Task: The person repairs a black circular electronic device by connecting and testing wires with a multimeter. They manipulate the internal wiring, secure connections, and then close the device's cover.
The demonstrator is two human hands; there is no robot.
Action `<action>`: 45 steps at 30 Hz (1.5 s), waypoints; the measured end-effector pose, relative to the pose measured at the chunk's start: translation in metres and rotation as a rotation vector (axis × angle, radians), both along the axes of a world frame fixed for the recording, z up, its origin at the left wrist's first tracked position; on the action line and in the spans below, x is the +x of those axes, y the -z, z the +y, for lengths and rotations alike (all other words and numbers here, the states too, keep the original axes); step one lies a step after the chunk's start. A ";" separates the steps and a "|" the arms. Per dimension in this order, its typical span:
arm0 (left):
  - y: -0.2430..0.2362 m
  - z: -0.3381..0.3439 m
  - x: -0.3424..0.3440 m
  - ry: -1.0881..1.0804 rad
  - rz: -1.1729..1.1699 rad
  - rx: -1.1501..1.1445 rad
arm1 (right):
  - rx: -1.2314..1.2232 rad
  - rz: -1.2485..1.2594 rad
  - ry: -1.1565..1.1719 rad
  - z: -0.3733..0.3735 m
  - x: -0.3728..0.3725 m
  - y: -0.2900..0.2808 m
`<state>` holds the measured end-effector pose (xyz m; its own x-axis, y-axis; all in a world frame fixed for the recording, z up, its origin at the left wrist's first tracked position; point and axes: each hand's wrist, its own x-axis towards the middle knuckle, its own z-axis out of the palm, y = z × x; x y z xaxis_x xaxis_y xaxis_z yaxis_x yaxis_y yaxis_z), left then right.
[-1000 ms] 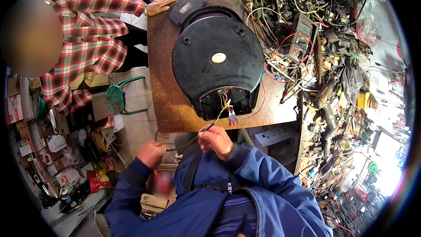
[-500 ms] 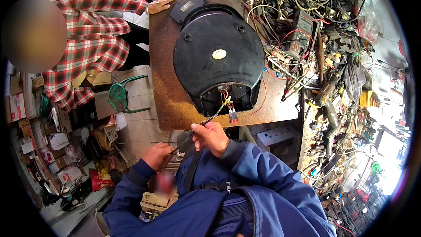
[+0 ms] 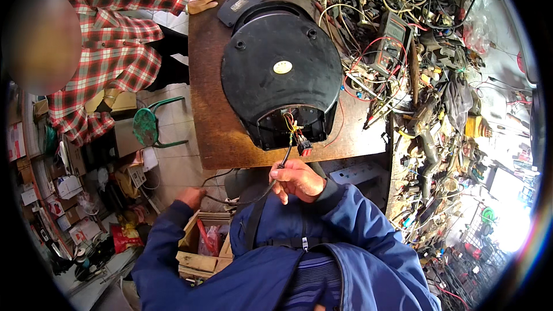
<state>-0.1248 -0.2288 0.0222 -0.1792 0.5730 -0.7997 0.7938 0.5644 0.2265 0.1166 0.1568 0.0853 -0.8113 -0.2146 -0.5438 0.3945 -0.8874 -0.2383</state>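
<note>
A round black appliance [image 3: 275,80] lies on the wooden table, an oval yellow-white sticker on its top face. From the recess [image 3: 295,125] at its near side come thin coloured wires [image 3: 292,126] and a small black-and-red rocker switch or connector [image 3: 305,148]. A black cable [image 3: 245,201] runs from these wires down to my right hand [image 3: 300,180], whose fingers pinch it just off the table's front edge. It then sags in a curve toward my left hand [image 3: 191,197], which is closed around it farther left, beside the table.
Tangled wires, tools and a multimeter [image 3: 390,43] cover the right side. A person in a checked shirt [image 3: 115,46] stands left, one hand [image 3: 204,0] on the table's corner. Near them is a green stool [image 3: 146,126]. Below my left hand sits a wooden box [image 3: 197,261].
My left hand has moved left and away from my right hand, so the cable stretches in a longer curve between them. My right hand has shifted slightly right, still gripping the cable.
</note>
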 end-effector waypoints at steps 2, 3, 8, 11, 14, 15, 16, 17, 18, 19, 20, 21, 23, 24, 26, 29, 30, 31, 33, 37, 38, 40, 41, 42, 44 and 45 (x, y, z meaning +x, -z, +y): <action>-0.025 -0.015 -0.009 -0.072 0.143 0.066 | 0.021 -0.025 -0.024 -0.002 0.000 0.001; -0.040 -0.021 -0.013 -0.102 0.216 0.096 | 0.040 -0.043 -0.042 -0.004 -0.001 0.004; -0.112 -0.049 -0.015 -0.252 0.625 0.398 | 0.125 -0.137 -0.097 -0.025 -0.012 0.015; -0.152 -0.061 -0.001 -0.359 0.799 0.488 | 0.232 -0.184 -0.145 -0.035 -0.021 0.022; -0.189 -0.050 0.023 -0.467 0.917 0.609 | 0.261 -0.241 -0.094 -0.045 -0.034 0.024; -0.199 -0.044 0.038 -0.502 0.958 0.655 | 0.270 -0.246 -0.077 -0.047 -0.037 0.024; -0.210 -0.040 0.050 -0.459 0.979 0.660 | 0.248 -0.228 -0.048 -0.050 -0.038 0.028; -0.219 -0.035 0.061 -0.413 0.997 0.666 | 0.202 -0.211 0.013 -0.052 -0.038 0.031; -0.226 -0.032 0.073 -0.368 1.016 0.673 | 0.157 -0.193 0.073 -0.056 -0.038 0.034; -0.232 -0.029 0.084 -0.397 0.934 0.687 | 0.112 -0.175 0.133 -0.058 -0.039 0.037; -0.238 -0.026 0.095 -0.422 0.852 0.699 | 0.064 -0.142 0.183 -0.059 -0.041 0.041; -0.239 -0.025 0.108 -0.454 0.769 0.713 | 0.021 -0.110 0.226 -0.061 -0.043 0.046; -0.236 -0.016 0.131 -0.613 0.508 0.727 | -0.044 -0.051 0.299 -0.061 -0.048 0.047; -0.228 -0.019 0.145 -0.694 0.360 0.715 | -0.067 -0.022 0.326 -0.060 -0.052 0.045; -0.214 -0.018 0.162 -0.621 0.158 0.557 | -0.112 0.036 0.364 -0.061 -0.054 0.048; -0.201 -0.009 0.182 -0.558 -0.027 0.482 | -0.166 0.101 0.375 -0.059 -0.054 0.037; -0.196 -0.010 0.184 -0.484 -0.020 0.452 | -0.174 0.128 0.369 -0.058 -0.052 0.034; -0.190 -0.011 0.186 -0.409 -0.013 0.422 | -0.181 0.154 0.364 -0.057 -0.050 0.031; -0.177 -0.015 0.189 -0.303 -0.004 0.367 | -0.183 0.185 0.346 -0.054 -0.043 0.025; -0.119 -0.047 0.193 -0.270 0.079 0.248 | -0.126 0.195 0.332 -0.052 -0.019 0.028; -0.113 -0.052 0.188 -0.303 0.122 0.266 | -0.112 0.191 0.332 -0.052 -0.017 0.027; -0.097 -0.069 0.175 -0.337 0.214 0.367 | -0.063 0.160 0.292 -0.052 -0.014 0.026; -0.098 -0.068 0.170 -0.339 0.208 0.340 | -0.035 0.144 0.270 -0.053 -0.012 0.025; -0.099 -0.064 0.163 -0.337 0.202 0.316 | 0.037 0.083 0.261 -0.059 -0.012 0.026; -0.092 -0.067 0.158 -0.314 0.171 0.379 | 0.153 -0.003 0.202 -0.065 -0.013 0.033; -0.085 -0.070 0.159 -0.336 0.099 0.397 | 0.206 -0.045 0.172 -0.069 -0.015 0.036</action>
